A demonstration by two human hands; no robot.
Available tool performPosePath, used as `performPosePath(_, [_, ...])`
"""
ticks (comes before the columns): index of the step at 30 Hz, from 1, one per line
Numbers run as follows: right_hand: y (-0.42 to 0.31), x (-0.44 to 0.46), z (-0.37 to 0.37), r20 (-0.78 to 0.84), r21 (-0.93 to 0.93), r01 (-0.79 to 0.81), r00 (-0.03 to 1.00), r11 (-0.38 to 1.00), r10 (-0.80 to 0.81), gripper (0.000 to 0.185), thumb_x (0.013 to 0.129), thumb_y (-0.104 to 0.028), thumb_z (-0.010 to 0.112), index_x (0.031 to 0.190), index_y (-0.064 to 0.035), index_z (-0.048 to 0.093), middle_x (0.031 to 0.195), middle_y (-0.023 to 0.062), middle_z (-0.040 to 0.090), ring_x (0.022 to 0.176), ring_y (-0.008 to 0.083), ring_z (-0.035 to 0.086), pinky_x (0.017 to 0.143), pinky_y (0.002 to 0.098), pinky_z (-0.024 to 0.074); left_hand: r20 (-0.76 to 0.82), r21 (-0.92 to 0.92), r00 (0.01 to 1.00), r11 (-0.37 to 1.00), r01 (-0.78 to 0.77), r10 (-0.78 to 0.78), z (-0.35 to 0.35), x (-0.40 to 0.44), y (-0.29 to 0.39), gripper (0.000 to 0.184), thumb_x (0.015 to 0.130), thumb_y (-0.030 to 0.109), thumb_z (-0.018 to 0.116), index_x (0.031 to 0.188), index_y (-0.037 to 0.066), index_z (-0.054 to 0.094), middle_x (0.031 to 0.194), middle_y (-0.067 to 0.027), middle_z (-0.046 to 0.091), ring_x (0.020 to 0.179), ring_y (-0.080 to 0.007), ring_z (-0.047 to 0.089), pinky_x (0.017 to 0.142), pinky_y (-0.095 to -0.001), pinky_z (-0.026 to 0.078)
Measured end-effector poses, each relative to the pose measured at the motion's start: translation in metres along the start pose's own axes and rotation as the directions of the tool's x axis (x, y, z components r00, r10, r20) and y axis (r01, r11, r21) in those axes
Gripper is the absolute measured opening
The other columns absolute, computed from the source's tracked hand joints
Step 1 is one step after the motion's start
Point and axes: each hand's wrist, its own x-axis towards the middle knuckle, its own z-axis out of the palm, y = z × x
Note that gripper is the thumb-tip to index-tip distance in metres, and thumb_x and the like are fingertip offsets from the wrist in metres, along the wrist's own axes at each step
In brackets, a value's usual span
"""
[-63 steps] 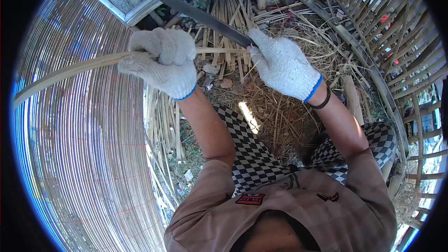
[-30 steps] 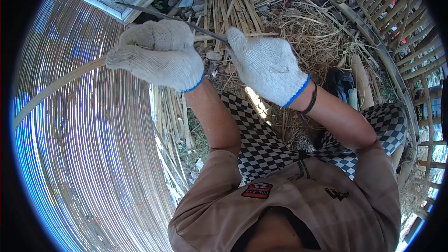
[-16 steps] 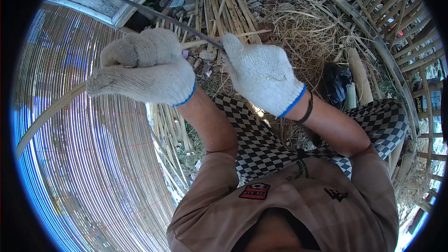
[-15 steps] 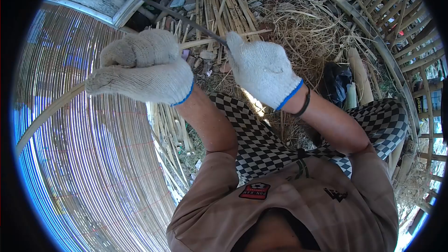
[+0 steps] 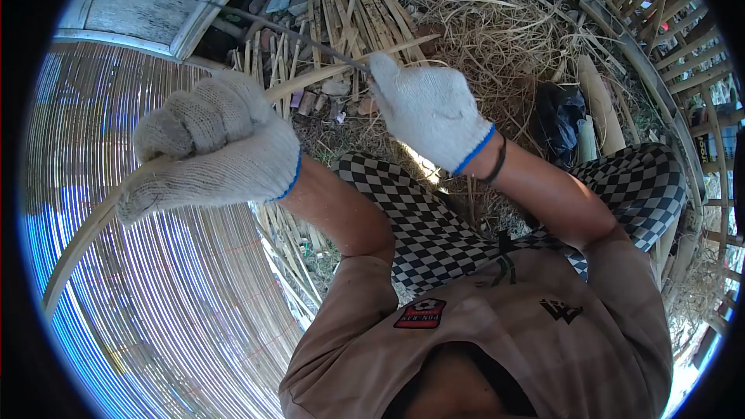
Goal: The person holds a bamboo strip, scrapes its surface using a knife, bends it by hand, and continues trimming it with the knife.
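Observation:
My left hand (image 5: 213,140), in a white knit glove with a blue cuff, is closed around a pale bamboo strip (image 5: 310,76). The strip bends down to the left behind the fist, and its free end reaches past my right hand. My right hand (image 5: 431,112), gloved alike, is closed on a knife whose long, thin, dark blade (image 5: 291,35) points up and left. The blade crosses the strip close to my right thumb; whether they touch I cannot tell. The knife's handle is hidden inside the glove.
A screen of thin slats (image 5: 101,186) hangs at left, below a white-framed panel (image 5: 143,0). Split bamboo sticks (image 5: 353,8) and curly shavings (image 5: 497,39) cover the ground ahead. A black plastic bag (image 5: 557,124) lies near my knee. Bamboo lattice (image 5: 683,39) stands at right.
My left hand has moved left and slightly down, and tilted, with the bamboo strip in it. My right hand and the knife have shifted only slightly left.

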Motion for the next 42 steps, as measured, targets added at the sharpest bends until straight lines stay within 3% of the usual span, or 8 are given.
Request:
performPosePath(7, [-0.028, -0.015, -0.013, -0.162, 0.032, 0.134, 0.979, 0.99, -0.127, 0.016, 0.094, -0.014, 0.063, 0.102, -0.005, 0.054, 0.06, 0.0117, 0.061, 0.052, 0.0332, 0.065, 0.044, 0.0427, 0.0481, -0.175, 0.129, 0.984, 0.992, -0.008, 0.031, 0.015, 0.0, -0.003, 0.067, 0.093, 0.082, 0.035, 0.062, 0.023, 0.027, 0.044, 0.0068, 0.024, 0.035, -0.0053, 0.022, 0.026, -0.0251, 0.026])
performPosePath(11, [0.035, 0.003, 0.045, -0.01, -0.022, -0.061, 0.998, 0.998, 0.061, 0.017, 0.092, -0.013, 0.063, 0.1, -0.0023, 0.052, 0.061, 0.0135, 0.062, 0.055, 0.0333, 0.066, 0.045, 0.0432, 0.0493, -0.156, 0.165, 0.987, 0.986, -0.001, 0.027, -0.012, 0.004, 0.006, 0.067, 0.092, 0.083, 0.032, 0.062, 0.023, 0.028, 0.044, 0.007, 0.025, 0.034, -0.0048, 0.023, 0.026, -0.0254, 0.029])
performPosePath(17, [-0.016, -0.009, 0.0, -0.131, 0.034, 0.079, 0.989, 0.996, -0.073, 0.019, 0.092, -0.015, 0.064, 0.1, -0.0024, 0.052, 0.061, 0.0139, 0.062, 0.056, 0.0347, 0.066, 0.047, 0.0432, 0.0502, -0.182, 0.289, 0.979, 0.957, -0.032, 0.087, 0.004, 0.002, 0.002, 0.068, 0.092, 0.083, 0.034, 0.06, 0.024, 0.027, 0.043, 0.0074, 0.025, 0.034, -0.0052, 0.025, 0.026, -0.0258, 0.03])
performPosePath(21, [0.03, 0.015, 0.045, 0.079, -0.004, -0.118, 0.99, 0.993, 0.118, 0.018, 0.089, -0.008, 0.063, 0.102, 0.0009, 0.053, 0.072, 0.0179, 0.067, 0.066, 0.0341, 0.071, 0.054, 0.0443, 0.055, -0.075, 0.155, 0.997, 0.988, -0.012, 0.024, -0.01, 0.001, 0.003, 0.069, 0.09, 0.085, 0.034, 0.061, 0.023, 0.029, 0.044, 0.0072, 0.027, 0.034, -0.0049, 0.027, 0.027, -0.0246, 0.03])
performPosePath(26, [0.047, 0.014, 0.039, 0.098, -0.135, -0.073, 0.991, 0.988, 0.086, 0.034, 0.084, -0.015, 0.074, 0.103, 0.0029, 0.053, 0.073, 0.0205, 0.067, 0.075, 0.0374, 0.073, 0.06, 0.0446, 0.0566, -0.139, 0.174, 0.99, 0.985, -0.011, 0.035, -0.008, 0.001, 0.006, 0.069, 0.091, 0.085, 0.033, 0.061, 0.023, 0.026, 0.044, 0.0071, 0.025, 0.035, -0.005, 0.023, 0.027, -0.0245, 0.026])
performPosePath(31, [0.019, 0.004, 0.047, -0.021, 0.013, 0.053, 0.998, 0.999, -0.053, 0.017, 0.095, -0.018, 0.064, 0.097, -0.0073, 0.051, 0.06, 0.0111, 0.06, 0.05, 0.0318, 0.063, 0.045, 0.0423, 0.0473, -0.272, 0.35, 0.956, 0.937, -0.008, 0.11, -0.027, 0.012, 0.005, 0.068, 0.092, 0.084, 0.032, 0.061, 0.024, 0.025, 0.044, 0.0074, 0.023, 0.035, -0.0044, 0.02, 0.027, -0.0245, 0.023])
performPosePath(36, [0.093, 0.012, 0.108, 0.064, -0.035, -0.053, 0.996, 0.998, 0.055, 0.017, 0.097, -0.019, 0.06, 0.102, -0.004, 0.053, 0.069, 0.0144, 0.066, 0.061, 0.0353, 0.068, 0.05, 0.0447, 0.0522, -0.331, 0.444, 0.931, 0.896, 0.012, 0.152, -0.054, 0.01, 0.013, 0.068, 0.094, 0.083, 0.03, 0.061, 0.024, 0.023, 0.043, 0.0078, 0.022, 0.035, -0.0043, 0.019, 0.027, -0.0245, 0.022])
performPosePath(42, [0.043, 0.011, 0.083, 0.039, -0.004, 0.018, 0.999, 1.0, -0.018, 0.016, 0.094, -0.014, 0.06, 0.1, -0.0014, 0.052, 0.068, 0.0169, 0.066, 0.059, 0.0355, 0.068, 0.051, 0.0457, 0.0519, -0.318, 0.325, 0.943, 0.946, 0.012, 0.098, -0.079, 0.006, 0.024, 0.067, 0.095, 0.081, 0.034, 0.061, 0.024, 0.023, 0.043, 0.0081, 0.023, 0.035, -0.0041, 0.019, 0.026, -0.025, 0.021])
